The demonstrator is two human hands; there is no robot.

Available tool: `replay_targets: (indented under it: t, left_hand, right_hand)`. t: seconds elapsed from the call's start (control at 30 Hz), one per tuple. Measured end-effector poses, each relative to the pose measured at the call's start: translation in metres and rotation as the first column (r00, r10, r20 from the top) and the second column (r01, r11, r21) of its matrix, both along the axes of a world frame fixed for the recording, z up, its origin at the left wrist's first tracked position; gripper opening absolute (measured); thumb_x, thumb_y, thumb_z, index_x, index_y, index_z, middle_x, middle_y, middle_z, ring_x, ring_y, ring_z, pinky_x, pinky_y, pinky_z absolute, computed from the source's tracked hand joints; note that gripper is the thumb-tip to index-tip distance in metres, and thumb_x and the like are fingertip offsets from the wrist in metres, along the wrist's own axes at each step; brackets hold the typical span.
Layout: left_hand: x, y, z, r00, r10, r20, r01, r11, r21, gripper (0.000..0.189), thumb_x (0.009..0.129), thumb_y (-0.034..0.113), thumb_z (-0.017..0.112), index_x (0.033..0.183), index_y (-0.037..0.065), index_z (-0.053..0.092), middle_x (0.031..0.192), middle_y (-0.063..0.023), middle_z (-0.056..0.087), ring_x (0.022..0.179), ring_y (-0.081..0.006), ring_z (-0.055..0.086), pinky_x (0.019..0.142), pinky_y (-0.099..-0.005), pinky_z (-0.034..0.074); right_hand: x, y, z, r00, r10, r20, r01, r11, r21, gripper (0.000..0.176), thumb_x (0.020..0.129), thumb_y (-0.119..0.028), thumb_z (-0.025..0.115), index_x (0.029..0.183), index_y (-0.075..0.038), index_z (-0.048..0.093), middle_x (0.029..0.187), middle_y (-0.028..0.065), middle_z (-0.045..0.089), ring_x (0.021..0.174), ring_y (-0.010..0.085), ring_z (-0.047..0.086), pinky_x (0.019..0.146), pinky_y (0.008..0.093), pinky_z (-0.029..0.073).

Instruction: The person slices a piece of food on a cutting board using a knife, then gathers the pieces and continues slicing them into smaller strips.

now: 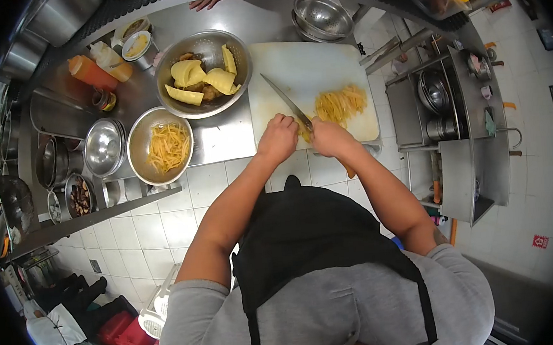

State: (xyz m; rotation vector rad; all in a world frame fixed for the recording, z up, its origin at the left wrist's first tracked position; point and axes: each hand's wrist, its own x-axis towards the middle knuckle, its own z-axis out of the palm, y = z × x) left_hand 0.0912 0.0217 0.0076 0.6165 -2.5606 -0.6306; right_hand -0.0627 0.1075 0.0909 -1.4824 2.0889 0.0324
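Observation:
My right hand (330,136) is wrapped round the handle of a kitchen knife (282,95), whose long blade points away and left over the white cutting board (268,57). My left hand (279,136) is curled at the board's near edge, left of the blade, with fingers pressed on yellow bamboo shoot (304,132), mostly hidden by the hands and knife. Beyond my right hand lies a heap of thin yellow strips (341,105). A colander (240,53) to the left holds large curved yellow pieces (221,81). Nearer me, a metal bowl (136,150) contains more strips.
Empty metal bowls (103,148) stand at the left, and stacked ones (323,16) behind the board. Sauce bottles (92,72) and a tub (139,47) sit at the back left. Another person's hand (207,3) shows at the counter's far side. A metal shelf unit (443,132) stands right.

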Motion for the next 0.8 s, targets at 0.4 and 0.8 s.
replay_targets:
  t: [0.4,0.8]
  left_hand:
    - [0.001,0.005,0.000,0.999,0.016,-0.037,-0.017,0.999,-0.029,0.011,0.085,0.012,0.067,0.092,0.004,0.068,0.099,-0.0096,0.065,0.103,-0.0300,0.058,0.093,-0.0413,0.049]
    - [0.001,0.004,-0.001,1.000,-0.006,-0.013,0.005,0.999,-0.050,0.012,0.083,0.012,0.068,0.093,0.005,0.069,0.101,-0.0090,0.066,0.104,-0.0295,0.058,0.092,-0.0416,0.049]
  right_hand:
    - [0.022,0.012,0.017,0.996,-0.093,0.001,0.092,0.992,0.086,0.029,0.096,-0.015,0.048,0.114,0.007,0.054,0.103,0.0325,0.069,0.100,0.0475,0.068,0.089,0.0540,0.052]
    - [0.018,0.005,-0.031,0.992,-0.104,0.067,0.111,0.987,-0.114,0.027,0.095,-0.017,0.052,0.108,0.007,0.055,0.095,0.0326,0.069,0.091,0.0496,0.067,0.083,0.0560,0.052]
